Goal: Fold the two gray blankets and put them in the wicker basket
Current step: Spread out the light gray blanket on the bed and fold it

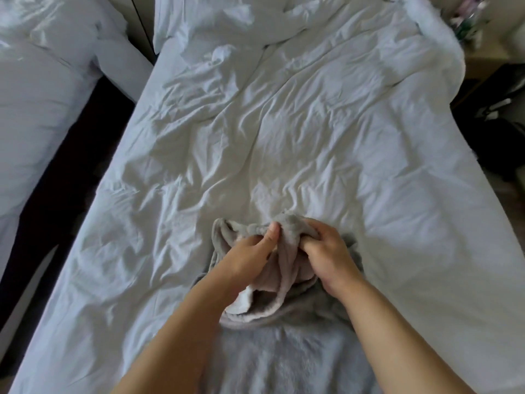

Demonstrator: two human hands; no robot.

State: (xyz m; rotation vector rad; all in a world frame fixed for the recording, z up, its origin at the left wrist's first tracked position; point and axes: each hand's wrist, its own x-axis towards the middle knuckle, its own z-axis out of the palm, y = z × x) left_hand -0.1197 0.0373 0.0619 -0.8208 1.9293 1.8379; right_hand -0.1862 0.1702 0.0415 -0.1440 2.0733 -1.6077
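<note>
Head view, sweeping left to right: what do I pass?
The second bed's white bedding → dark gap between the beds → main bed's white sheet → left hand → right hand; both hands grip the gray blanket.

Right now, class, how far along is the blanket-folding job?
Done: nothing looks folded yet. In hand: left hand and right hand both grip a bunched gray blanket on the white bed. Left: folding both blankets and basketing them; no wicker basket is in view.
</note>
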